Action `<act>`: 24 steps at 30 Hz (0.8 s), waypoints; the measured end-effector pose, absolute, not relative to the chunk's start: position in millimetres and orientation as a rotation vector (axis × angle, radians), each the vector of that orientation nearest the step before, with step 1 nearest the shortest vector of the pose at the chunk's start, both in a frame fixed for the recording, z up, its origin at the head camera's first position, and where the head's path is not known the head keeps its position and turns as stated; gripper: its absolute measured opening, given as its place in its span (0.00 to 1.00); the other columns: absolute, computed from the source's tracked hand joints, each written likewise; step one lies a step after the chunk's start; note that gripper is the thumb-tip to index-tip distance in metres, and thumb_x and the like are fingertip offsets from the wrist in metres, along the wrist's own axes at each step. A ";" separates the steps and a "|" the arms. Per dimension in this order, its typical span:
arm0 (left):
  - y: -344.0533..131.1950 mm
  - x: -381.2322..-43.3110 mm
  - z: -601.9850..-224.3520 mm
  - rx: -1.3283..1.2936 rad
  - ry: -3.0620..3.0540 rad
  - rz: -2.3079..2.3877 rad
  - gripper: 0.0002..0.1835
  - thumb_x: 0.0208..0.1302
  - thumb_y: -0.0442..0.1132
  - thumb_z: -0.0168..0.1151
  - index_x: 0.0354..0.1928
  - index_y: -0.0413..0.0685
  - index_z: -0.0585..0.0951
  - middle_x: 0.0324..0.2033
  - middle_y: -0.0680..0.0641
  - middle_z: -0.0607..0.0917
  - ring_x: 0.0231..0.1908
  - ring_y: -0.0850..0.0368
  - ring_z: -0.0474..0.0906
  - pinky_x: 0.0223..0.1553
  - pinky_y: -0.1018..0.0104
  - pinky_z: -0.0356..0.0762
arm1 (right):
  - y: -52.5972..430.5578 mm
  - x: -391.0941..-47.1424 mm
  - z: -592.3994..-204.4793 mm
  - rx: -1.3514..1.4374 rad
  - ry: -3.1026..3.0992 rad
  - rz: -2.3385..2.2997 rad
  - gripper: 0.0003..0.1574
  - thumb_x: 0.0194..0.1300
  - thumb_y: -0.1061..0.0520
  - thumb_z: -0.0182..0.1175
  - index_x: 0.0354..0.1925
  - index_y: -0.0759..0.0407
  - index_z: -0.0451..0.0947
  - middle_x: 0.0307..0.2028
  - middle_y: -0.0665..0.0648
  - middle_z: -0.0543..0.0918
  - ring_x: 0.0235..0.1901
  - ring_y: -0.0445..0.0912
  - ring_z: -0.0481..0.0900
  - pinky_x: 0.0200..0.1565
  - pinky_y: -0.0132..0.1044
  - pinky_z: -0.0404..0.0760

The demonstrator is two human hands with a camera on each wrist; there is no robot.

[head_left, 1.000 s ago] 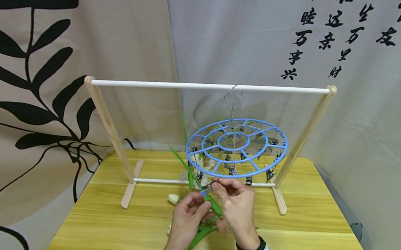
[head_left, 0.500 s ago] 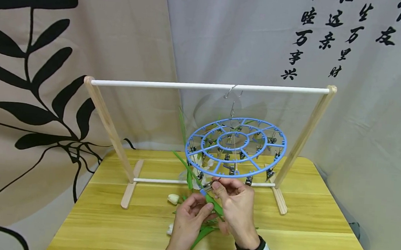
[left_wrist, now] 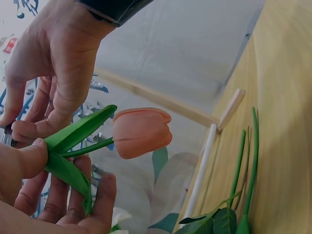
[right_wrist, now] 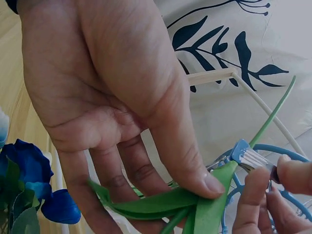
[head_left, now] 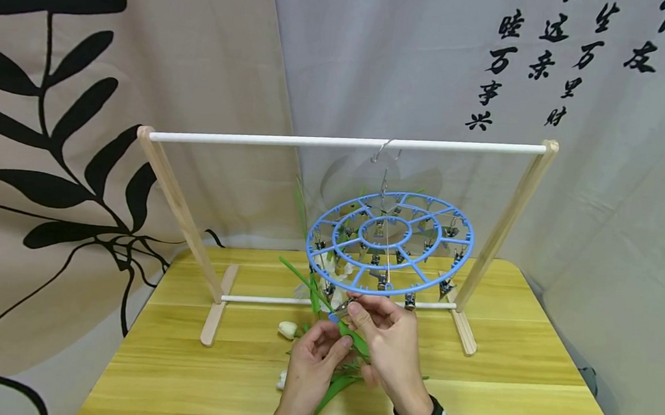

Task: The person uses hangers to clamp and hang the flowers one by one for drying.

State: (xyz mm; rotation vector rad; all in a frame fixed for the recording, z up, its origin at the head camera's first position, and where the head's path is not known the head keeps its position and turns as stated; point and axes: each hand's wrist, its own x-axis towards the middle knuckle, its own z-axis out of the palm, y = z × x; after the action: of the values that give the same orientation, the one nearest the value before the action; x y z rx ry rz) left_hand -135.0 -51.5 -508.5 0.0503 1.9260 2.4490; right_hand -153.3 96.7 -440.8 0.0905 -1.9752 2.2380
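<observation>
My left hand (head_left: 315, 364) pinches the green leaves and stem (head_left: 355, 341) of an artificial tulip. Its salmon-pink bloom (left_wrist: 142, 133) shows in full in the left wrist view, pointing away from the fingers. My right hand (head_left: 390, 345) holds a small metal clip with a blue tip (right_wrist: 250, 156) between thumb and fingers. The clip's tip meets the tulip's leaf and stem, with a thin stem end (right_wrist: 274, 111) running out beyond it. Just above both hands hangs a round blue clip hanger (head_left: 386, 292). Whether the clip's jaws are closed cannot be made out.
A wood-and-white stand (head_left: 349, 145) carries the hanger by a metal hook. Several clips (head_left: 410, 300) dangle from its rings. White blooms (head_left: 287, 330) and green stems lie on the wooden table (head_left: 167, 377). A blue flower (right_wrist: 61, 204) appears in the right wrist view.
The hanger and my right hand with the clip have shifted slightly left. My left hand has barely moved and keeps its hold on the tulip.
</observation>
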 end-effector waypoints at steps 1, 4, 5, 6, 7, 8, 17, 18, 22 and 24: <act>-51.6 -135.2 -508.6 0.041 1.959 2.435 0.19 0.81 0.37 0.77 0.62 0.33 0.83 0.50 0.49 0.89 0.51 0.61 0.93 0.56 0.63 0.95 | 97.1 -153.2 -441.3 0.094 -1.979 2.239 0.12 0.80 0.63 0.76 0.56 0.68 0.92 0.55 0.65 0.97 0.39 0.43 0.95 0.44 0.36 0.96; -52.2 -135.8 -508.7 0.012 2.035 2.397 0.20 0.81 0.40 0.78 0.63 0.35 0.84 0.51 0.46 0.90 0.51 0.61 0.92 0.55 0.69 0.91 | 98.4 -152.8 -443.3 0.100 -1.996 2.236 0.14 0.80 0.61 0.76 0.58 0.66 0.93 0.57 0.64 0.97 0.43 0.43 0.96 0.46 0.36 0.96; -52.5 -135.8 -508.8 0.003 2.052 2.386 0.20 0.81 0.41 0.78 0.63 0.35 0.85 0.51 0.46 0.90 0.51 0.61 0.92 0.54 0.70 0.90 | 98.8 -152.9 -444.0 0.101 -1.999 2.239 0.14 0.80 0.61 0.76 0.59 0.65 0.93 0.58 0.64 0.97 0.45 0.43 0.97 0.47 0.37 0.96; -52.8 -135.7 -508.9 -0.002 2.054 2.382 0.20 0.81 0.41 0.78 0.63 0.36 0.85 0.52 0.45 0.90 0.51 0.61 0.91 0.54 0.71 0.89 | 99.1 -153.0 -444.9 0.106 -2.004 2.240 0.15 0.80 0.61 0.76 0.60 0.65 0.92 0.58 0.63 0.97 0.47 0.43 0.97 0.49 0.37 0.97; -53.1 -135.8 -509.1 -0.008 2.056 2.377 0.20 0.81 0.41 0.78 0.64 0.36 0.85 0.52 0.44 0.90 0.52 0.61 0.91 0.55 0.71 0.89 | 99.4 -153.0 -445.6 0.111 -2.009 2.239 0.16 0.80 0.61 0.76 0.60 0.65 0.92 0.59 0.63 0.97 0.49 0.43 0.97 0.50 0.36 0.97; -53.4 -135.8 -509.3 -0.014 2.056 2.375 0.20 0.81 0.42 0.78 0.64 0.37 0.85 0.52 0.44 0.90 0.52 0.61 0.91 0.55 0.71 0.89 | 99.8 -153.2 -446.3 0.116 -2.017 2.235 0.16 0.80 0.61 0.76 0.61 0.64 0.93 0.59 0.63 0.97 0.50 0.43 0.97 0.51 0.36 0.96; -56.1 -139.1 -510.6 -0.002 2.095 2.380 0.19 0.84 0.42 0.75 0.67 0.40 0.85 0.58 0.43 0.92 0.58 0.59 0.92 0.59 0.71 0.90 | 101.0 -149.9 -451.6 0.233 -2.077 2.184 0.25 0.80 0.62 0.76 0.70 0.64 0.88 0.60 0.68 0.94 0.55 0.40 0.95 0.62 0.28 0.91; -56.6 -139.6 -511.0 0.011 2.103 2.381 0.20 0.84 0.42 0.75 0.67 0.40 0.85 0.59 0.42 0.92 0.59 0.57 0.92 0.60 0.71 0.90 | 101.3 -148.9 -452.3 0.238 -2.082 2.182 0.26 0.80 0.62 0.75 0.71 0.65 0.87 0.61 0.68 0.94 0.56 0.40 0.94 0.62 0.27 0.90; -61.5 -144.1 -521.4 0.152 2.127 2.427 0.22 0.84 0.45 0.74 0.68 0.38 0.85 0.60 0.37 0.92 0.61 0.50 0.92 0.60 0.69 0.90 | 103.0 -143.5 -456.5 0.288 -2.106 2.125 0.31 0.82 0.62 0.74 0.76 0.69 0.81 0.68 0.69 0.91 0.62 0.45 0.93 0.66 0.27 0.89; -65.7 -151.8 -537.3 0.303 2.144 2.484 0.20 0.86 0.46 0.73 0.68 0.41 0.86 0.60 0.38 0.93 0.60 0.52 0.93 0.58 0.71 0.90 | 103.7 -140.1 -458.6 0.326 -2.108 2.093 0.34 0.82 0.63 0.73 0.79 0.71 0.78 0.71 0.71 0.89 0.65 0.51 0.93 0.68 0.29 0.89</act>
State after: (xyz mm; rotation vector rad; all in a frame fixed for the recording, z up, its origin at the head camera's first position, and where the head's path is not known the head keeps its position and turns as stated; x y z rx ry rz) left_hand -151.8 -65.7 -537.3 0.3030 2.1440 2.4841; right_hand -140.1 103.7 -458.6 0.3262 -2.1082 2.0926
